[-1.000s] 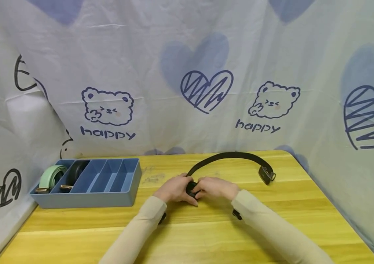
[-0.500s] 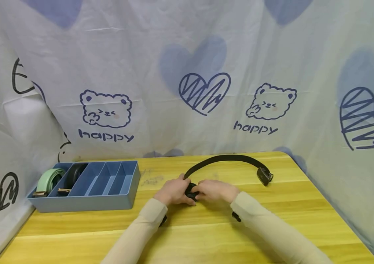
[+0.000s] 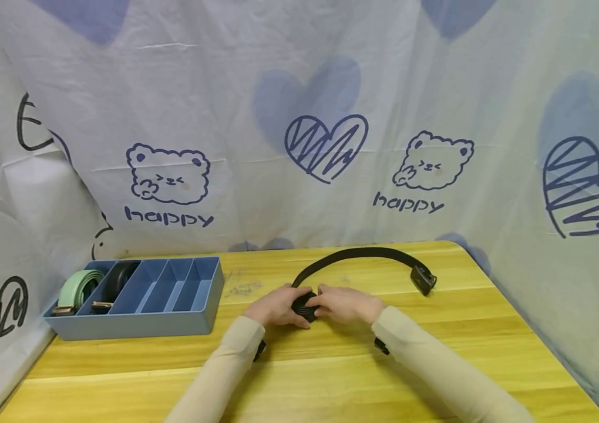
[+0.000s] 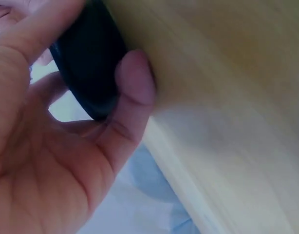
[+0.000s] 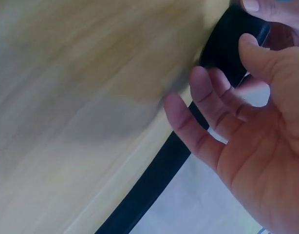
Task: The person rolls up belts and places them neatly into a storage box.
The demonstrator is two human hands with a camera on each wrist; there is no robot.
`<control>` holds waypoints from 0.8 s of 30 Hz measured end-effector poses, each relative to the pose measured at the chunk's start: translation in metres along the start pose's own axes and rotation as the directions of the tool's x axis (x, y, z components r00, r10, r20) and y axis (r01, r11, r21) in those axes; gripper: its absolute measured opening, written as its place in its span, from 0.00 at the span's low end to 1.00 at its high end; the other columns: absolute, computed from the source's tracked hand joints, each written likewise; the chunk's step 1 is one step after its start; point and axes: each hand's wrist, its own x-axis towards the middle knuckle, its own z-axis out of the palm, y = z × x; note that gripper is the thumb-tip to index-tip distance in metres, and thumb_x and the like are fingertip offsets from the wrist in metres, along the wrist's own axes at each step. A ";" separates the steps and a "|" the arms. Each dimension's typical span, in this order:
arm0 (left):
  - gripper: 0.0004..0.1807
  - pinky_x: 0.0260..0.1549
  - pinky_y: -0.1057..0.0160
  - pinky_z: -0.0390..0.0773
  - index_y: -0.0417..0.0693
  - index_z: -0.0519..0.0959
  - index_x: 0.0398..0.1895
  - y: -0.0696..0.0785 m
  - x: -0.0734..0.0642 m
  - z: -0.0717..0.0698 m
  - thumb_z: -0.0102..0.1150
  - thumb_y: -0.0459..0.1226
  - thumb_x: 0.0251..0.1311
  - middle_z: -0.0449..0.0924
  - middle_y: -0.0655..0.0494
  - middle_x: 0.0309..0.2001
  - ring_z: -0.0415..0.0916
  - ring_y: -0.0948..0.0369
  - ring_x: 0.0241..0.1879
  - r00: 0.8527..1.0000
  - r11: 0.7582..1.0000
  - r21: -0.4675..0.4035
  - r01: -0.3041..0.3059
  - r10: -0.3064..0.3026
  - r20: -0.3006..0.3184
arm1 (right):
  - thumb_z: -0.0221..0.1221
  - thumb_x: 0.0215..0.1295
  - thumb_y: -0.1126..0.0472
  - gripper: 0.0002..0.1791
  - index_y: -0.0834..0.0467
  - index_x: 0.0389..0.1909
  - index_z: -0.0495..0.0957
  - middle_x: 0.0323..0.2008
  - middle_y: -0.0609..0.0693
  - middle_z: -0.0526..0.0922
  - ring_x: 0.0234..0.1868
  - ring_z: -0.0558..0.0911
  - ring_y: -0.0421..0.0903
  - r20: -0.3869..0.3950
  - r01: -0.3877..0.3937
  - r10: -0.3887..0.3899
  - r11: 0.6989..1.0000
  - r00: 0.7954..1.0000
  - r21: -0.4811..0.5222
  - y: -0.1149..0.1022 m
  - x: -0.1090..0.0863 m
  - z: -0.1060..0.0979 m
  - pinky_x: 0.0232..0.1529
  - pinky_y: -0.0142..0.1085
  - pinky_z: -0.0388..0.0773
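A black belt lies on the wooden table, one end rolled into a tight coil (image 3: 303,308) between the two hands. From the coil its loose strap (image 3: 365,252) arcs away to the right and ends at a metal buckle (image 3: 423,279). My left hand (image 3: 276,306) grips the coil from the left, its thumb along the near side, as the left wrist view also shows against the dark roll (image 4: 88,63). On the other side my right hand (image 3: 349,304) holds the coil between thumb and fingers; its outer fingers (image 5: 181,114) reach out beside the strap.
A blue divided tray (image 3: 135,327) stands at the left. It holds a rolled green belt (image 3: 73,288) and a rolled black belt (image 3: 116,282) in its two leftmost compartments. A printed cloth (image 3: 257,176) hangs behind the table (image 3: 299,388).
Both hands stay round the coil, with small shifts of the fingers; more of the coil's top shows now. The view has drifted slightly. The buckle end lies as before.
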 end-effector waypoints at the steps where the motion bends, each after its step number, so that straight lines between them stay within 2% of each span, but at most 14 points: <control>1: 0.44 0.61 0.47 0.74 0.48 0.66 0.75 0.000 0.001 -0.001 0.74 0.48 0.56 0.75 0.41 0.65 0.75 0.46 0.61 1.000 1.000 0.003 -0.009 0.009 0.002 | 0.53 0.77 0.52 0.19 0.45 0.64 0.78 0.46 0.49 0.75 0.33 0.74 0.38 0.002 -0.003 0.003 1.000 1.000 0.002 0.000 0.000 0.000 0.40 0.34 0.75; 4: 0.38 0.57 0.49 0.76 0.47 0.72 0.67 0.002 0.003 -0.002 0.75 0.46 0.55 0.81 0.46 0.57 0.78 0.50 0.55 1.000 0.999 0.019 -0.027 0.027 0.002 | 0.53 0.77 0.51 0.20 0.45 0.66 0.76 0.47 0.50 0.76 0.33 0.73 0.39 0.013 -0.012 0.012 0.999 1.000 0.032 -0.003 0.000 -0.002 0.41 0.35 0.74; 8: 0.33 0.54 0.52 0.78 0.50 0.75 0.61 0.006 0.004 -0.002 0.76 0.46 0.53 0.83 0.50 0.51 0.80 0.52 0.50 1.000 0.999 0.035 -0.010 0.010 0.003 | 0.53 0.77 0.50 0.22 0.46 0.68 0.75 0.49 0.52 0.77 0.36 0.73 0.40 0.026 -0.028 0.026 0.997 0.999 0.077 -0.010 0.000 -0.005 0.43 0.37 0.75; 11: 0.32 0.53 0.53 0.78 0.50 0.75 0.61 0.008 0.003 -0.002 0.76 0.45 0.53 0.83 0.50 0.51 0.80 0.53 0.49 1.000 1.000 0.025 0.014 -0.014 -0.003 | 0.52 0.78 0.51 0.21 0.47 0.67 0.76 0.51 0.53 0.78 0.38 0.74 0.40 0.029 -0.033 0.031 0.995 0.999 0.091 -0.013 0.001 -0.005 0.45 0.38 0.76; 17: 0.29 0.53 0.51 0.78 0.51 0.77 0.57 0.012 0.003 -0.002 0.76 0.44 0.53 0.83 0.50 0.50 0.80 0.53 0.49 0.998 0.998 -0.008 0.057 -0.057 -0.014 | 0.52 0.78 0.52 0.20 0.48 0.66 0.77 0.56 0.54 0.78 0.49 0.80 0.45 0.050 -0.065 0.059 0.989 0.997 0.133 -0.012 0.005 -0.007 0.54 0.42 0.78; 21: 0.32 0.56 0.50 0.78 0.51 0.76 0.61 0.015 0.001 -0.001 0.77 0.44 0.53 0.83 0.48 0.53 0.80 0.50 0.53 0.995 0.995 -0.017 0.094 -0.094 -0.015 | 0.52 0.78 0.51 0.19 0.49 0.63 0.79 0.59 0.54 0.80 0.57 0.79 0.50 0.061 -0.082 0.073 0.985 0.995 0.149 -0.014 0.006 -0.007 0.59 0.46 0.77; 24: 0.29 0.55 0.50 0.78 0.51 0.77 0.57 0.018 0.000 0.002 0.78 0.43 0.51 0.83 0.48 0.52 0.80 0.50 0.52 0.994 0.994 -0.026 0.109 -0.110 -0.028 | 0.52 0.78 0.50 0.17 0.48 0.60 0.80 0.59 0.53 0.81 0.60 0.78 0.53 0.050 -0.080 0.074 0.987 0.996 0.141 -0.016 0.006 -0.004 0.60 0.48 0.77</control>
